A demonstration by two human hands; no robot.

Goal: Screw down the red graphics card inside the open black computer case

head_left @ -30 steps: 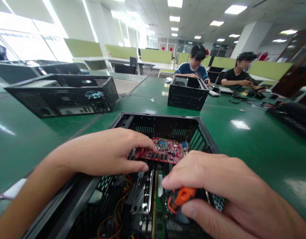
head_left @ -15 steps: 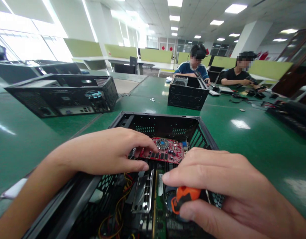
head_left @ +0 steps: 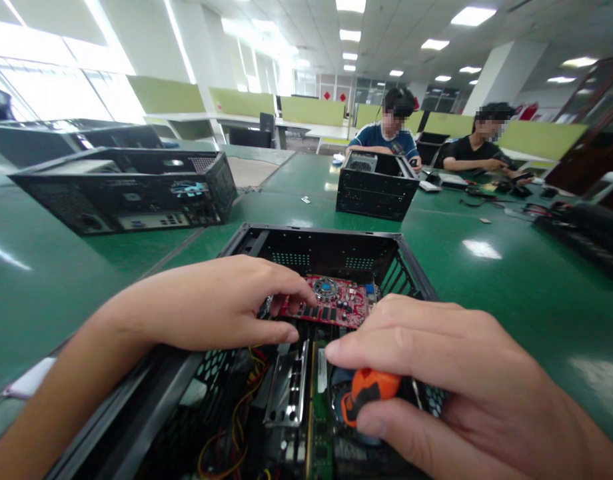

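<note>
Clenching an orange-handled screwdriver [head_left: 370, 392], the right hand [head_left: 451, 387] sits just near of the red graphics card [head_left: 339, 303], whose left end the half-open left hand [head_left: 211, 307] touches.

Your left hand [head_left: 221, 307] reaches in from the left, palm down, fingertips curled downward and thumb stretched straight forward. Your right hand [head_left: 436, 373] comes in from the lower right, forefinger and thumb pinched closed, knuckles up.
</note>
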